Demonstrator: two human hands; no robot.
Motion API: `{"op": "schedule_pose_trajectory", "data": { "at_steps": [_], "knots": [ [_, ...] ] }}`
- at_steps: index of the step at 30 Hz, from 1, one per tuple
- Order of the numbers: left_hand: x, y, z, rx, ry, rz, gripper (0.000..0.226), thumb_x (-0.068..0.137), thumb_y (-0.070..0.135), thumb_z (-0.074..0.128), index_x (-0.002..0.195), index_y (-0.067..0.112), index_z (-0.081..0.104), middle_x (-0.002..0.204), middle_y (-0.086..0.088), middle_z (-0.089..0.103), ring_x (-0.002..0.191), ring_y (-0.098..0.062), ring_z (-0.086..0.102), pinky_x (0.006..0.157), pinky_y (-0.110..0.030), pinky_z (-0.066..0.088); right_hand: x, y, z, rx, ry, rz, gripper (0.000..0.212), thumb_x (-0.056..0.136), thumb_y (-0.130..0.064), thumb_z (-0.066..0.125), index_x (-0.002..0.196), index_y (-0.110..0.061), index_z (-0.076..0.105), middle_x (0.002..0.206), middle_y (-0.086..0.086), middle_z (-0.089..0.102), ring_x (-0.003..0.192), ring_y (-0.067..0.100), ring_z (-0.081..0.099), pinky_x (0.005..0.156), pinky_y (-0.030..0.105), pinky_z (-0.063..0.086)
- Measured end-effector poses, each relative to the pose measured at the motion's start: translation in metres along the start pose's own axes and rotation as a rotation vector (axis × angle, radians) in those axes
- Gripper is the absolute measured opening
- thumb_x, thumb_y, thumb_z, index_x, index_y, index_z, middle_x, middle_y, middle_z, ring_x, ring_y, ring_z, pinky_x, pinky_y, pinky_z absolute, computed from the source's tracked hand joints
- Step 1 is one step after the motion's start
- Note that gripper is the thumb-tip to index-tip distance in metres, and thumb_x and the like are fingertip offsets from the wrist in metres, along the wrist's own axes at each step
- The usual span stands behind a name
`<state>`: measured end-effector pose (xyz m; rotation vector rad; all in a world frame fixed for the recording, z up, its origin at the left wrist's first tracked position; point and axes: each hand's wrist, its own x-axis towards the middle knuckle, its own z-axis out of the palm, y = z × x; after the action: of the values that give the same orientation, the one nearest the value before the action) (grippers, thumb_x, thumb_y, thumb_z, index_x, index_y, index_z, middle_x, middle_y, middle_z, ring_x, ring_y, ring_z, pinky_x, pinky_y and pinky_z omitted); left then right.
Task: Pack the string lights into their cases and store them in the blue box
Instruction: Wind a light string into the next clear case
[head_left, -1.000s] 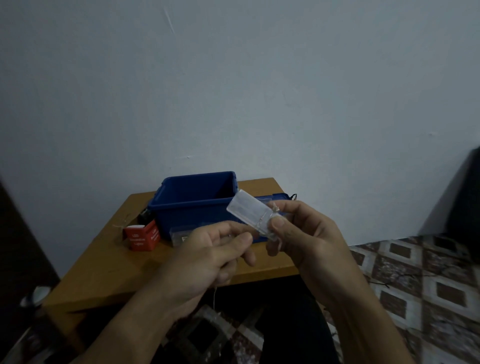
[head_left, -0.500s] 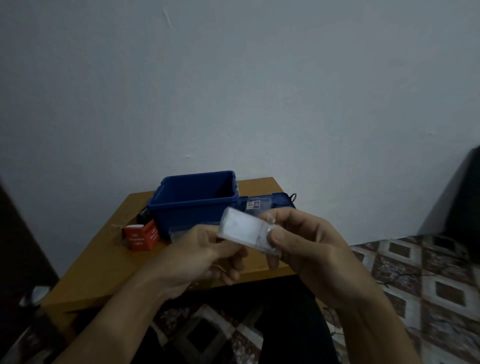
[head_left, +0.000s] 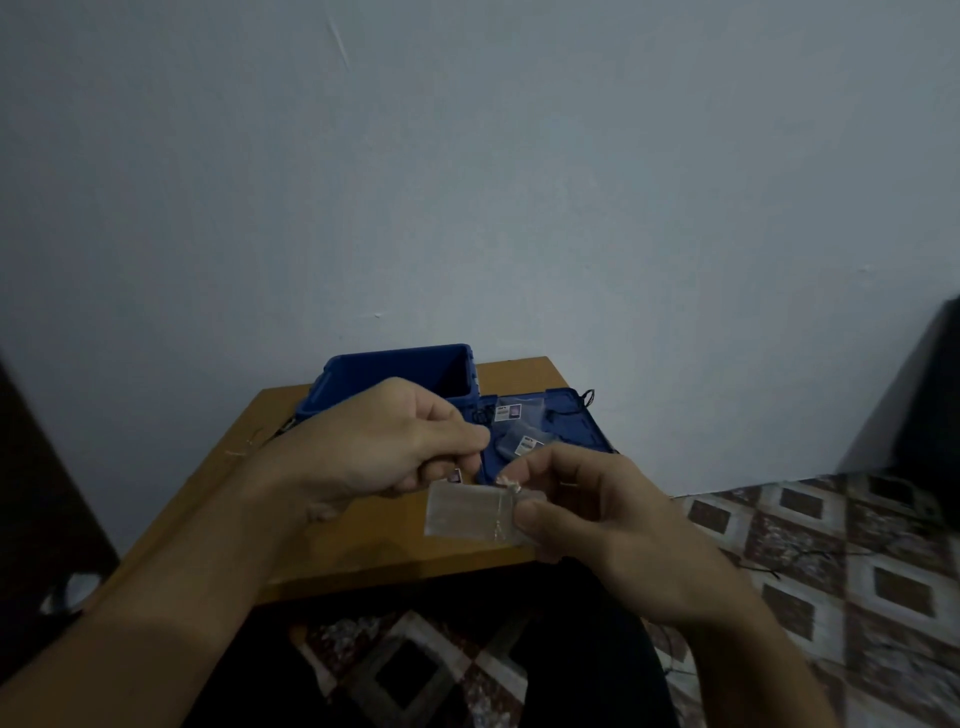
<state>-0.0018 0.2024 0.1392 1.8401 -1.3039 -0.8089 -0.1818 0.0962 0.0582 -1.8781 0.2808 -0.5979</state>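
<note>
On blue lid (head_left: 574, 423), two clear cases (head_left: 511, 414); right hand (head_left: 602, 525) pinches third case (head_left: 460, 509).

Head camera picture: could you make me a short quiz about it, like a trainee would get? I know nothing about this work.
1. True or false: the clear case lies inside the blue box.
2. Which hand pinches that case? A) left B) right C) neither
3. Fill the gap: the blue lid beside the box lies on the wooden ___.
Key: 1 false, the case is held in the air; 2 B, the right hand; 3 table.
</note>
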Motion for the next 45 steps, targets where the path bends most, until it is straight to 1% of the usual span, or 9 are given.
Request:
{"op": "schedule_pose_trajectory", "data": {
  "at_steps": [6, 12, 16, 21, 26, 31, 36, 40, 45],
  "knots": [
    [-0.014, 0.006, 0.014, 0.043, 0.087, 0.087, 0.023, 0.098, 0.023, 0.059, 0.088, 0.009, 0.073, 0.051, -0.001, 0.054, 0.04, -0.008, 0.039, 0.04, -0.016, 0.032, 0.005, 0.004, 0.006, -0.124, 0.228, -0.078, 0.01, 0.096, -0.027, 0.063, 0.102, -0.035, 0.064, 0.084, -0.005, 0.067, 0.076, 0.02, 0.064, 0.071, 0.043, 0.057],
    [-0.022, -0.012, 0.045, -0.185, 0.144, 0.144, 0.024, 0.104, 0.02, 0.045, 0.101, 0.017, 0.069, 0.051, 0.002, 0.045, 0.04, -0.006, 0.034, 0.039, -0.016, 0.028, 0.007, 0.006, 0.008, -0.003, 0.431, -0.192, 0.014, 0.095, -0.016, 0.065, 0.101, -0.029, 0.066, 0.075, -0.013, 0.065, 0.068, 0.007, 0.062, 0.063, 0.023, 0.052],
    [-0.025, -0.018, 0.059, -0.361, 0.16, 0.125, 0.022, 0.104, 0.022, 0.046, 0.102, 0.013, 0.066, 0.052, 0.005, 0.037, 0.037, -0.004, 0.028, 0.036, -0.016, 0.024, 0.008, 0.005, 0.011, 0.065, 0.481, -0.236, 0.016, 0.095, -0.01, 0.066, 0.101, -0.024, 0.07, 0.075, -0.008, 0.066, 0.069, 0.011, 0.063, 0.064, 0.024, 0.053],
    [-0.027, -0.02, 0.063, -0.524, 0.174, 0.082, 0.03, 0.101, 0.034, 0.047, 0.102, 0.005, 0.058, 0.05, 0.004, 0.028, 0.041, -0.011, 0.017, 0.04, -0.022, 0.014, 0.008, 0.004, 0.012, 0.142, 0.491, -0.271, 0.013, 0.096, -0.011, 0.064, 0.106, -0.016, 0.069, 0.076, 0.0, 0.063, 0.068, 0.013, 0.063, 0.063, 0.024, 0.053],
    [-0.025, -0.019, 0.063, -0.555, 0.216, 0.103, 0.039, 0.095, 0.046, 0.053, 0.106, 0.011, 0.064, 0.049, 0.005, 0.03, 0.038, -0.01, 0.021, 0.038, -0.021, 0.017, 0.009, 0.004, 0.014, 0.171, 0.502, -0.29, 0.013, 0.096, -0.014, 0.064, 0.108, -0.014, 0.069, 0.074, 0.003, 0.063, 0.067, 0.016, 0.063, 0.064, 0.025, 0.053],
    [-0.022, -0.021, 0.063, -0.529, 0.222, 0.17, 0.025, 0.097, 0.037, 0.056, 0.109, 0.019, 0.07, 0.049, 0.002, 0.03, 0.037, -0.009, 0.023, 0.035, -0.021, 0.021, 0.009, 0.006, 0.012, 0.23, 0.468, -0.266, 0.017, 0.097, -0.015, 0.064, 0.113, -0.015, 0.069, 0.081, 0.014, 0.066, 0.068, 0.021, 0.063, 0.067, 0.029, 0.054],
    [-0.021, -0.024, 0.059, -0.53, 0.193, 0.191, 0.017, 0.097, 0.029, 0.058, 0.102, 0.024, 0.073, 0.05, 0.001, 0.029, 0.036, -0.008, 0.022, 0.034, -0.02, 0.021, 0.007, 0.009, 0.006, 0.29, 0.339, -0.211, 0.026, 0.097, -0.016, 0.064, 0.122, -0.022, 0.07, 0.076, 0.004, 0.063, 0.07, 0.024, 0.065, 0.073, 0.036, 0.054],
    [-0.022, -0.026, 0.054, -0.563, 0.141, 0.16, 0.018, 0.097, 0.022, 0.057, 0.109, 0.018, 0.071, 0.05, 0.001, 0.027, 0.035, -0.007, 0.021, 0.033, -0.019, 0.02, 0.008, 0.009, 0.003, 0.354, 0.25, -0.187, 0.031, 0.096, -0.014, 0.064, 0.126, -0.02, 0.069, 0.078, 0.007, 0.062, 0.07, 0.025, 0.063, 0.072, 0.034, 0.052],
    [-0.022, -0.028, 0.051, -0.579, 0.104, 0.13, 0.016, 0.097, 0.017, 0.057, 0.101, 0.021, 0.073, 0.049, 0.002, 0.028, 0.034, -0.007, 0.022, 0.033, -0.018, 0.02, 0.008, 0.009, 0.003, 0.352, 0.218, -0.164, 0.028, 0.095, -0.015, 0.066, 0.122, -0.017, 0.069, 0.079, 0.009, 0.06, 0.071, 0.026, 0.063, 0.071, 0.035, 0.053]
  ]
}}
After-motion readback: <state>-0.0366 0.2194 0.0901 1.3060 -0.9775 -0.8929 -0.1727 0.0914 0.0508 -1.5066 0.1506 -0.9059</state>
